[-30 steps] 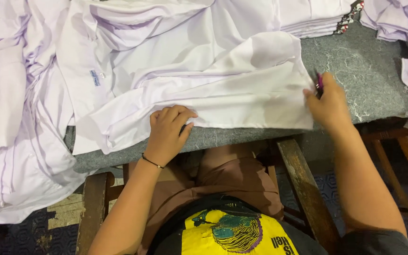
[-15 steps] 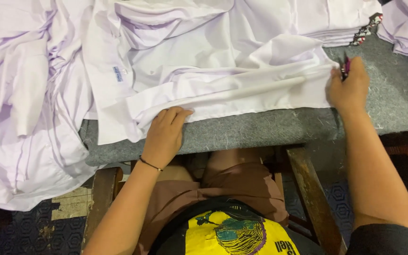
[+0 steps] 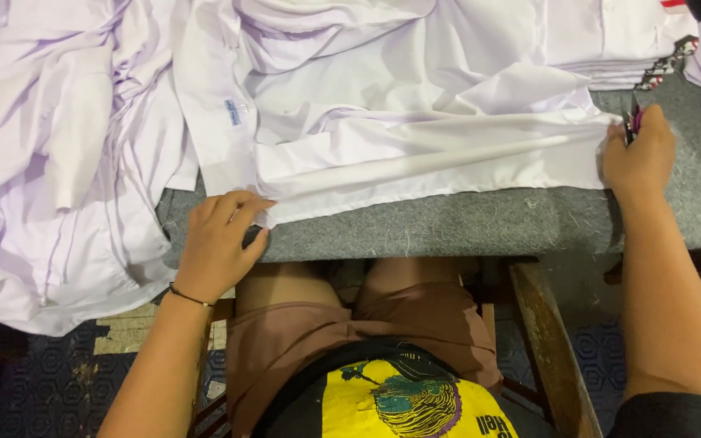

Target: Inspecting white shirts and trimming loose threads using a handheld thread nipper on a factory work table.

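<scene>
I had one white shirt (image 3: 415, 154) stretched along the near edge of the grey table (image 3: 464, 223), its hem running between my two hands. My left hand (image 3: 221, 243) pinched the hem's left corner, fingers closed on the cloth at the table's front edge. My right hand (image 3: 638, 158) gripped the hem's right end and also held one small dark clipper (image 3: 630, 123), fist closed round both. One heap of loose white shirts (image 3: 58, 146) hung off the table's left end; one folded stack (image 3: 610, 40) sat at its far right.
</scene>
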